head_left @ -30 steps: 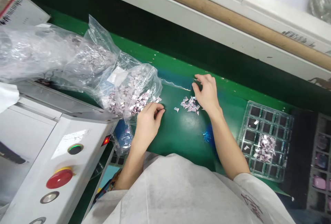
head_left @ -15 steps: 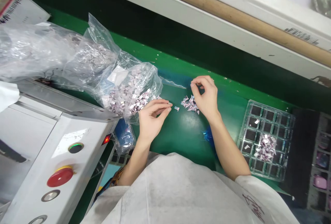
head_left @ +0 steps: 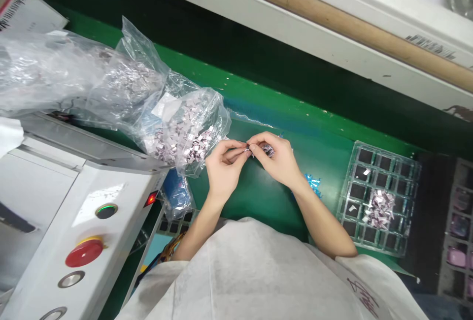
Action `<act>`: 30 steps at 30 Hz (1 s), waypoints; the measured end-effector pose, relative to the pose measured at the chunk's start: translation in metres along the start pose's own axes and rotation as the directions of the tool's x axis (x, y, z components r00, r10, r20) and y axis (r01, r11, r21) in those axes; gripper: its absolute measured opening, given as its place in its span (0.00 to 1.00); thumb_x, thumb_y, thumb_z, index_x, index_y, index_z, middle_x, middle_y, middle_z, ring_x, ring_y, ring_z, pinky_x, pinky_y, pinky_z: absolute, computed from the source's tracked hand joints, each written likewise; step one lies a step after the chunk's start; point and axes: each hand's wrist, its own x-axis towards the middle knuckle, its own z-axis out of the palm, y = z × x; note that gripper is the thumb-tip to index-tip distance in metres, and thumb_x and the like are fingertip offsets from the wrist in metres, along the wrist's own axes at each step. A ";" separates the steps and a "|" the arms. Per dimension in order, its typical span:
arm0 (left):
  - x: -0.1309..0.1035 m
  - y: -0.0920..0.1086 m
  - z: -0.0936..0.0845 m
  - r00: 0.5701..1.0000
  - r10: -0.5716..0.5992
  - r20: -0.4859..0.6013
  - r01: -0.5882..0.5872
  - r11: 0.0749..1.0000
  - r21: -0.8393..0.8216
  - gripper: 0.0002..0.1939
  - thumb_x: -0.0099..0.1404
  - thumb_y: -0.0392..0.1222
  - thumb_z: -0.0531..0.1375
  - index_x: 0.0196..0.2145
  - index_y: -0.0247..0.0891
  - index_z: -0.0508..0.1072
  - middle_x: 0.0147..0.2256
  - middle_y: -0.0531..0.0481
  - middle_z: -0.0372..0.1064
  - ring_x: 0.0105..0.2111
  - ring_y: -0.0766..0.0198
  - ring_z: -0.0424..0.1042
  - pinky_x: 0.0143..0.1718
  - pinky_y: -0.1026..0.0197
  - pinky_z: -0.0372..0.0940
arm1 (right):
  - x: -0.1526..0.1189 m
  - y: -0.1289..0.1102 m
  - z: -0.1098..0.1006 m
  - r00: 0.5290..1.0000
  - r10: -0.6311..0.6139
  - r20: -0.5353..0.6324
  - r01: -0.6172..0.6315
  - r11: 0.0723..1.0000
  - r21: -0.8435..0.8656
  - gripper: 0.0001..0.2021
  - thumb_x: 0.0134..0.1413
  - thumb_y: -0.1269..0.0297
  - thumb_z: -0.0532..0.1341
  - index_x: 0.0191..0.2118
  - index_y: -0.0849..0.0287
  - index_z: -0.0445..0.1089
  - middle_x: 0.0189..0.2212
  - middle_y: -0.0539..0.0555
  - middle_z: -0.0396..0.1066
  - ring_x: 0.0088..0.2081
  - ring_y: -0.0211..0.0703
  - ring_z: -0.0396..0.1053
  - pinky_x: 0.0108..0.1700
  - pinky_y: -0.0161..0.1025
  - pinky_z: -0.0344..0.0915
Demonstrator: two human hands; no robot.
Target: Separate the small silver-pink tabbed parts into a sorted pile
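Note:
Over the green work surface [head_left: 251, 197], my left hand [head_left: 227, 165] and my right hand [head_left: 275, 157] meet at the fingertips. A tiny dark and pale piece [head_left: 248, 147] sits pinched between them; its shape is too small to make out. Partly hidden behind my right hand lies a small pile of pale pieces [head_left: 268, 150]. To the left, an open clear plastic bag [head_left: 199, 145] spills similar pieces near my left hand. Blue scraps [head_left: 313, 184] lie beside my right forearm.
At the right stands a clear compartment tray [head_left: 357, 191] with a heap of pieces on it. A grey machine panel [head_left: 125, 182] with a red button [head_left: 84, 252] fills the lower left. Bulky plastic bags [head_left: 74, 74] lie behind it; a white ledge crosses the back.
My right hand has moved left and down from above the pile to meet my left hand, which has shifted slightly right. More of the blue scraps shows.

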 end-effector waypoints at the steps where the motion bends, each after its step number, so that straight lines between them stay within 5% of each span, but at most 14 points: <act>1: 0.000 0.000 0.000 1.000 0.002 -0.002 -0.002 1.000 0.003 0.12 0.62 0.37 0.76 0.40 0.39 0.79 0.40 0.49 0.82 0.41 0.61 0.87 0.48 0.60 0.82 | 0.000 0.000 0.000 1.000 -0.005 0.002 0.005 1.000 -0.002 0.05 0.70 0.68 0.64 0.41 0.52 0.78 0.40 0.50 0.82 0.42 0.44 0.80 0.48 0.43 0.75; 8: -0.002 -0.003 0.001 1.000 -0.002 0.011 0.002 1.000 -0.007 0.12 0.62 0.37 0.76 0.41 0.39 0.79 0.42 0.49 0.82 0.42 0.61 0.87 0.50 0.60 0.82 | 0.000 0.002 0.000 1.000 -0.020 0.001 0.020 0.999 -0.038 0.05 0.70 0.69 0.64 0.41 0.53 0.78 0.40 0.51 0.81 0.40 0.44 0.79 0.47 0.43 0.74; 16: -0.003 -0.008 0.000 0.996 -0.057 0.064 0.057 0.998 0.007 0.17 0.63 0.41 0.77 0.45 0.40 0.76 0.45 0.50 0.80 0.44 0.60 0.87 0.52 0.58 0.82 | 0.001 0.006 -0.005 0.998 0.013 0.061 -0.012 1.000 -0.018 0.13 0.67 0.71 0.65 0.54 0.49 0.77 0.43 0.51 0.81 0.46 0.47 0.78 0.53 0.48 0.75; 23: 0.001 -0.001 -0.013 0.995 -0.017 0.094 0.000 0.985 0.175 0.18 0.65 0.43 0.75 0.49 0.42 0.77 0.47 0.47 0.79 0.47 0.56 0.86 0.54 0.53 0.81 | -0.002 -0.001 -0.013 0.982 0.018 0.188 0.022 0.978 -0.208 0.13 0.75 0.71 0.53 0.55 0.50 0.69 0.48 0.56 0.76 0.52 0.51 0.74 0.56 0.51 0.71; 27: 0.013 0.005 -0.035 0.970 0.229 0.087 -0.238 0.801 0.549 0.10 0.71 0.40 0.69 0.49 0.42 0.82 0.50 0.43 0.79 0.50 0.52 0.81 0.58 0.48 0.76 | -0.001 0.002 -0.022 0.988 0.034 0.148 0.026 0.922 -0.386 0.16 0.73 0.75 0.47 0.56 0.54 0.67 0.51 0.63 0.73 0.54 0.57 0.70 0.58 0.55 0.69; 30: 0.021 0.004 -0.046 0.945 0.306 0.115 -0.289 0.618 0.731 0.13 0.72 0.39 0.66 0.53 0.42 0.82 0.53 0.40 0.77 0.56 0.46 0.77 0.62 0.42 0.70 | 0.002 0.006 -0.027 0.986 0.048 0.160 0.044 0.851 -0.523 0.17 0.71 0.77 0.47 0.53 0.56 0.68 0.48 0.64 0.73 0.51 0.60 0.68 0.56 0.59 0.69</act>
